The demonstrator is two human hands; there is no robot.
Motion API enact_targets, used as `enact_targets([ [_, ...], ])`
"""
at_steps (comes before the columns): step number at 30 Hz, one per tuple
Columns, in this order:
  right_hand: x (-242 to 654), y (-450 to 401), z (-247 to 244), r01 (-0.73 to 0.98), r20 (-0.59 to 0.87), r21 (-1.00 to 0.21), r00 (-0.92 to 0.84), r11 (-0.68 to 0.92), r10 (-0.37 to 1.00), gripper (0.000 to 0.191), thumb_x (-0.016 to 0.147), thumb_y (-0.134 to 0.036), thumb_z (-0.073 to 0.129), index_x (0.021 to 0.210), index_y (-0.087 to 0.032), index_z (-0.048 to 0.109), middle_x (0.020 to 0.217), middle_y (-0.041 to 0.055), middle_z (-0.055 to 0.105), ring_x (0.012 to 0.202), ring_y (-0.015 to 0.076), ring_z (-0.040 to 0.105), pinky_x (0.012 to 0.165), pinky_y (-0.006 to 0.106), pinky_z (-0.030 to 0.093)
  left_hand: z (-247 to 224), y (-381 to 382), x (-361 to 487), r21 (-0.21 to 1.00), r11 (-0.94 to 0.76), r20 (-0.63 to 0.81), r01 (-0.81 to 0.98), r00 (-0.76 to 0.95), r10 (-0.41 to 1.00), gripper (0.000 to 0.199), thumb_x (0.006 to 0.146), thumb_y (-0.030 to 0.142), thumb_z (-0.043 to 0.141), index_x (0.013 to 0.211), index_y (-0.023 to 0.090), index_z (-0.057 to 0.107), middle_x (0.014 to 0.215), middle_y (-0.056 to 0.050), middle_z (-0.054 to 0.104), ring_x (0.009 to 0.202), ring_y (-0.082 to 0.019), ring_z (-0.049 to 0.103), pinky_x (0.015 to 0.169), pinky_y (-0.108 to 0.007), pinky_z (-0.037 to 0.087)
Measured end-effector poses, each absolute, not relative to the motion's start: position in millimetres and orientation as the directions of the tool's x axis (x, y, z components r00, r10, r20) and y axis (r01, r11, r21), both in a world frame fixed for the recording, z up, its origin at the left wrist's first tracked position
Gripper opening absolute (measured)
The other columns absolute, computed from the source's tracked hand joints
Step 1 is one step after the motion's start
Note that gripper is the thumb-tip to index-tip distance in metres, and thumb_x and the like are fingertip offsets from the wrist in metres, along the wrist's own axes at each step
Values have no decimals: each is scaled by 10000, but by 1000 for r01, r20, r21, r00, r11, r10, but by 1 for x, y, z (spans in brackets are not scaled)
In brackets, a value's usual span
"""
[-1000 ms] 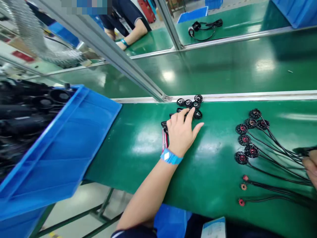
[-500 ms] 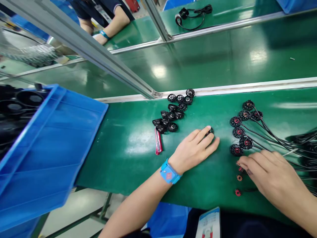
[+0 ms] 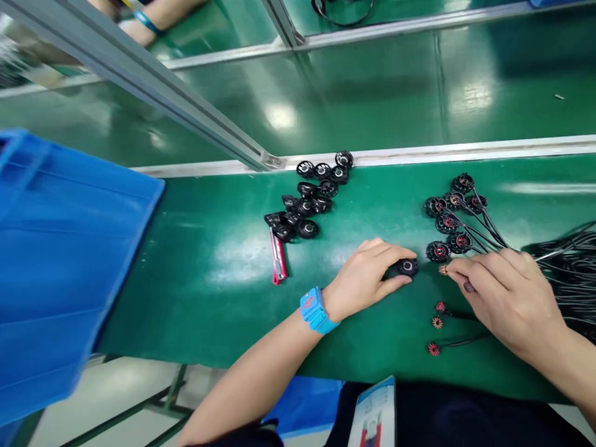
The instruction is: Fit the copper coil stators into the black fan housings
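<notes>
My left hand (image 3: 367,276), with a blue strap on its wrist, is closed around a round black motor housing (image 3: 408,267) on the green table. Between the thumb and fingers of my right hand (image 3: 507,298) is a small copper-coloured motor stator (image 3: 444,269), just right of that housing. Below it lie several loose stators (image 3: 434,349), red and copper, some with black leads. Beyond my right hand sits a cluster of black housings with red or copper cores (image 3: 438,251), their cables running right. A group of black housings (image 3: 308,228) stands further left.
A red box cutter (image 3: 278,257) lies below the left group of housings. A large blue bin (image 3: 69,248) occupies the left side. Black cables (image 3: 577,273) pile up at right. A metal rail (image 3: 419,148) and post run along the back; another person's arm (image 3: 153,22) is beyond.
My left hand has taken hold of the black housing and turned it beside the right hand. My right hand has lifted a copper-coloured stator away from the loose ones. The view has shifted slightly.
</notes>
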State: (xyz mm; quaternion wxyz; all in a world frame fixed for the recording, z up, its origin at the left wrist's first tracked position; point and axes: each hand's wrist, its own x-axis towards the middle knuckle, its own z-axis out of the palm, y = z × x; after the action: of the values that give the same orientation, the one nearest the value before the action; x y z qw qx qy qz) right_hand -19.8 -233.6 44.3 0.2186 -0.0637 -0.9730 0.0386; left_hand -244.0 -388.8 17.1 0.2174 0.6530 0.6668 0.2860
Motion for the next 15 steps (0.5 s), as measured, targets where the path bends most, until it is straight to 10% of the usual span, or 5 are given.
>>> enact_targets([
  [15, -16, -239, 68, -126, 213, 130, -965, 983, -152, 226, 1032, -97, 510, 1128, -90, 714, 789, 50, 618, 749, 202, 453, 714, 381, 336, 20, -364, -212, 816, -110, 30, 568, 149, 988, 492, 922, 109, 670, 1366, 226, 493, 1403, -74, 702, 1153, -268, 627, 1025, -429, 470],
])
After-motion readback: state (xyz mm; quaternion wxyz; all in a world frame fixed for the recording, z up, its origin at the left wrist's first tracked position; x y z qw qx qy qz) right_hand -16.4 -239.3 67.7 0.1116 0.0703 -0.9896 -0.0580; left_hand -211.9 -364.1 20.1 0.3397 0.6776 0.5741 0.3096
